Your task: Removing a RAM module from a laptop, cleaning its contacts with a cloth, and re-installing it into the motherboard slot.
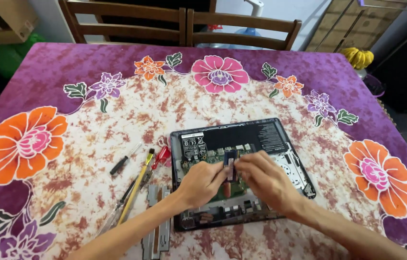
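Module (231, 165): small blue-and-dark card, held on edge above the middle of the laptop's open base; long axis runs near to far from the person, roughly upright in the picture.
Left hand (202, 183): fingers pinched together on the module's left face and near end; comes in from the lower left.
Right hand (266, 179): fingertips pressed on the module's right face; comes in from the lower right.
Relation: module sits between the 2 hands, touching both; neither hand is clearly nearer; it lies just beyond the knuckles, toward the far edge of the laptop.
Laptop (261, 135): black base, cover off, battery at the far side, green board under the hands, partly hidden.
Screwdrivers (137, 180): several, lying left of the laptop, apart from it; shafts point diagonally away from the person.
Red tool (161, 158): just beside the laptop's left edge.
Grey strip (157, 231): flat metal part, near the left forearm.
Surface (68, 135): purple floral cloth.
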